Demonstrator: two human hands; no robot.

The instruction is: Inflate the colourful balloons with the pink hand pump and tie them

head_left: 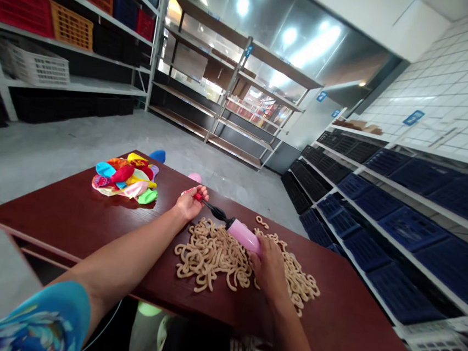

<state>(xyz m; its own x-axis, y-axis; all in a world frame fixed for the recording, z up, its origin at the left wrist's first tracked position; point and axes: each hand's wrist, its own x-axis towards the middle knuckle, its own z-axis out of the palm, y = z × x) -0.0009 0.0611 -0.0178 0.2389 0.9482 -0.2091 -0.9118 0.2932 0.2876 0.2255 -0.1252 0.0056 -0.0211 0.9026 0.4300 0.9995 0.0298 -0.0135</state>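
Note:
My right hand [269, 264] is wrapped round the pink barrel of a balloon pump [245, 236], which slants over the table. The pump's black nozzle end points up and left toward my left hand [191, 203]. There, my curled fingers pinch a small red balloon [198, 196] at the tip of the nozzle; most of it is hidden in the palm. Beneath the pump lies a wide heap of tan, curled, rope-like pieces [214, 253], which reaches past my right hand. A pile of flat, coloured balloons [128, 175] rests at the table's far left corner.
The dark red-brown table [63, 225] stands before me. Beyond its far edge, a blue balloon [158, 155] and a pink one [194, 177] show on the floor side. Shelves with blue crates [407, 225] line the right; red and yellow crates [71, 26] fill shelves at left.

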